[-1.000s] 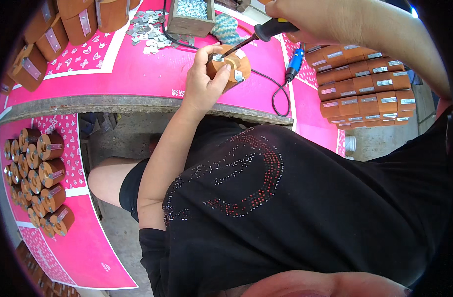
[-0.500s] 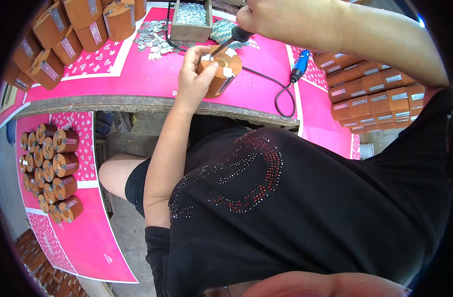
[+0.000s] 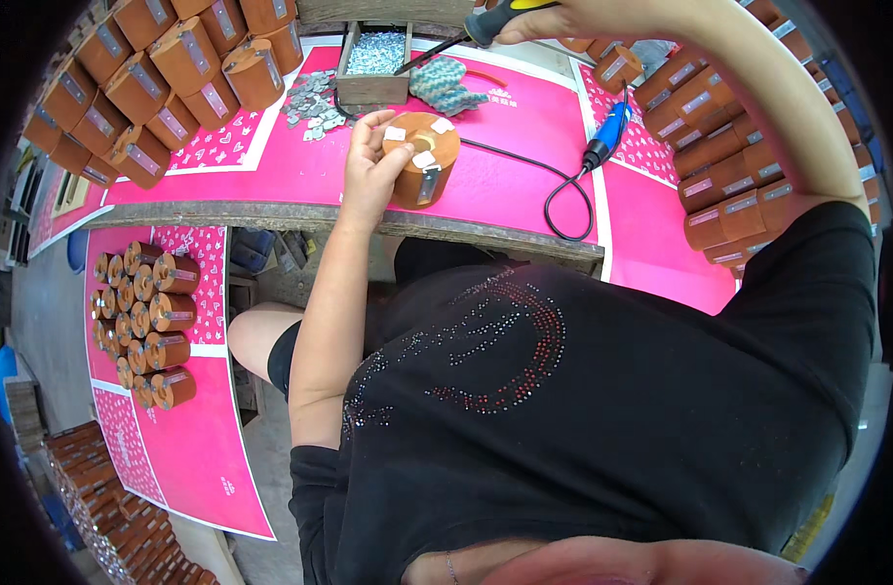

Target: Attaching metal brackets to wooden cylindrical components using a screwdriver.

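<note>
- Wooden cylinder (image 3: 446,151), round-topped with a centre hole, was at the near edge of the pink worktop (image 3: 505,200); whether its base touched the surface could not be told.
- Similar brown pieces made a left stack (image 3: 185,57) and a right stack (image 3: 705,146), both apart from the cylinder, which seemed to give fair working room.
- The left hand (image 3: 370,168) pinched the cylinder's left side, thumb on the top face and fingers at the far side. A firm hold looked right for resisting twist, with the thumb best clear of the screwdriver (image 3: 485,24).
- The right hand (image 3: 573,19), partly cut off by the upper edge, was closed on the screwdriver's handle.
- An open wooden box (image 3: 373,93) stood beyond the cylinder.
- The screwdriver slanted down leftward, its tip near the box's right side; contact was unclear. An upright shaft and steady pressure seemed the soundest way to use it.
- Three pale plates (image 3: 424,159) lay around the centre hole, best held flat while being worked.
- Small shiny parts (image 3: 376,54) lay in the box, too small to identify.
</note>
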Action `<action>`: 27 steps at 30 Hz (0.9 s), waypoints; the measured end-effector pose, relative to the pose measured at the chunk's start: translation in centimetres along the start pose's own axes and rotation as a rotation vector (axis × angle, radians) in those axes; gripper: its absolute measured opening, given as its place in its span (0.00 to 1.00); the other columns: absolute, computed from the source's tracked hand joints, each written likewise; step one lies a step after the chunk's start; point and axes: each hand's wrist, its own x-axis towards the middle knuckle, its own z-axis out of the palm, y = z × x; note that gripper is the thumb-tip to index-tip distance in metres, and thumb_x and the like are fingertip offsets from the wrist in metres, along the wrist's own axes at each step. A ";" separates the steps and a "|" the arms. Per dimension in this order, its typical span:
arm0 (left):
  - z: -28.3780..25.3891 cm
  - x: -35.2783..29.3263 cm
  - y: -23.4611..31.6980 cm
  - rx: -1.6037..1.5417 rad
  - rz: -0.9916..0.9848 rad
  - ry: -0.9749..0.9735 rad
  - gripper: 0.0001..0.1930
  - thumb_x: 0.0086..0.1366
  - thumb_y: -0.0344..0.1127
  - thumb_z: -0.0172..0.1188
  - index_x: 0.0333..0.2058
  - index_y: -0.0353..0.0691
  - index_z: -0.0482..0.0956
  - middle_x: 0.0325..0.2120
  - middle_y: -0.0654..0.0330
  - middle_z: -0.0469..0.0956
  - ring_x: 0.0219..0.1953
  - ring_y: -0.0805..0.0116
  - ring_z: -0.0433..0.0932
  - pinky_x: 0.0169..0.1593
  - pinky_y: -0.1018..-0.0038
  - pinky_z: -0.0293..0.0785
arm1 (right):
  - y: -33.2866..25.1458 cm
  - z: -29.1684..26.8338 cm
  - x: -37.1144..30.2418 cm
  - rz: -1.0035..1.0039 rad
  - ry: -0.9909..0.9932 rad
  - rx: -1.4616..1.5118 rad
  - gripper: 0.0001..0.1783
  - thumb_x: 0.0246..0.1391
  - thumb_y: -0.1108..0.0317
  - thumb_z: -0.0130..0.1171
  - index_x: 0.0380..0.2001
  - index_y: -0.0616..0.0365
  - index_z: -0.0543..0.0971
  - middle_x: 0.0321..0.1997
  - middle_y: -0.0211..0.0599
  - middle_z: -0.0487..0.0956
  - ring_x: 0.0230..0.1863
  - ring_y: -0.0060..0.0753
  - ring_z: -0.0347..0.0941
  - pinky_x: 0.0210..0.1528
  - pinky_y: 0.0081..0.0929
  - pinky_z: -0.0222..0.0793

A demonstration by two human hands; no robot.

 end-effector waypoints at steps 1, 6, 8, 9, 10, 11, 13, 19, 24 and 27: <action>-0.1 0.0 0.2 0.009 0.001 0.000 0.21 0.56 0.22 0.53 0.50 0.35 0.63 0.46 0.53 0.72 0.47 0.69 0.72 0.51 0.74 0.68 | 0.4 0.1 -0.6 -0.001 0.008 0.006 0.24 0.45 0.46 0.60 0.32 0.58 0.78 0.26 0.48 0.78 0.32 0.49 0.76 0.34 0.41 0.71; -0.6 0.3 0.8 0.254 0.101 0.074 0.14 0.57 0.24 0.57 0.44 0.31 0.73 0.47 0.52 0.72 0.45 0.69 0.74 0.48 0.76 0.71 | 2.4 2.3 -2.3 -0.056 0.194 0.386 0.22 0.36 0.56 0.71 0.31 0.62 0.78 0.25 0.46 0.78 0.28 0.41 0.76 0.31 0.32 0.70; -0.7 0.9 0.6 0.233 0.038 0.091 0.13 0.57 0.25 0.57 0.43 0.31 0.74 0.45 0.52 0.74 0.44 0.70 0.75 0.47 0.76 0.71 | 2.6 2.7 -3.4 0.016 0.294 0.560 0.23 0.34 0.57 0.73 0.32 0.61 0.79 0.26 0.39 0.79 0.29 0.29 0.76 0.33 0.26 0.69; -0.6 1.1 0.5 0.211 -0.030 0.117 0.12 0.57 0.25 0.58 0.41 0.31 0.75 0.43 0.53 0.75 0.42 0.71 0.76 0.46 0.77 0.72 | 3.3 3.3 -3.8 0.023 0.298 0.560 0.23 0.34 0.57 0.73 0.32 0.61 0.79 0.26 0.39 0.79 0.29 0.29 0.76 0.33 0.26 0.69; -0.7 1.1 0.8 0.142 -0.126 0.140 0.12 0.58 0.23 0.56 0.41 0.31 0.74 0.40 0.54 0.77 0.39 0.72 0.77 0.44 0.78 0.73 | 4.2 4.7 -3.7 -0.050 0.392 0.678 0.23 0.35 0.57 0.73 0.32 0.61 0.79 0.27 0.38 0.79 0.30 0.27 0.75 0.34 0.25 0.69; -0.7 1.0 0.9 0.149 -0.127 0.148 0.12 0.58 0.23 0.56 0.41 0.31 0.74 0.40 0.54 0.77 0.39 0.72 0.77 0.44 0.78 0.73 | 4.7 5.7 -3.6 -0.126 0.483 0.797 0.23 0.35 0.58 0.73 0.33 0.61 0.79 0.28 0.36 0.79 0.32 0.25 0.75 0.36 0.23 0.69; -0.7 1.0 0.9 0.016 -0.089 0.159 0.11 0.58 0.22 0.55 0.41 0.31 0.74 0.39 0.54 0.78 0.38 0.72 0.77 0.43 0.78 0.73 | 4.4 6.7 -4.0 -0.068 0.482 0.918 0.22 0.36 0.60 0.73 0.33 0.61 0.79 0.30 0.33 0.80 0.33 0.22 0.74 0.39 0.22 0.68; -0.9 1.0 0.8 0.055 -0.118 0.233 0.10 0.59 0.23 0.53 0.41 0.31 0.73 0.39 0.54 0.78 0.40 0.73 0.76 0.45 0.78 0.72 | 5.5 14.0 -3.1 -0.019 0.777 1.584 0.24 0.34 0.68 0.73 0.37 0.62 0.76 0.30 0.34 0.79 0.31 0.19 0.73 0.33 0.19 0.68; 0.5 1.2 0.3 0.081 -0.050 0.240 0.10 0.61 0.24 0.51 0.41 0.31 0.72 0.39 0.54 0.76 0.41 0.70 0.75 0.46 0.76 0.71 | 8.1 21.6 -0.7 -0.346 0.956 2.522 0.21 0.51 0.70 0.57 0.48 0.63 0.69 0.50 0.47 0.73 0.52 0.46 0.68 0.58 0.49 0.59; 0.2 0.2 -0.1 0.084 -0.003 0.295 0.08 0.61 0.24 0.51 0.40 0.31 0.71 0.39 0.54 0.76 0.41 0.70 0.75 0.46 0.75 0.71 | 4.3 19.3 1.5 -0.068 1.123 2.691 0.18 0.49 0.75 0.55 0.45 0.60 0.68 0.46 0.44 0.73 0.45 0.41 0.71 0.54 0.49 0.64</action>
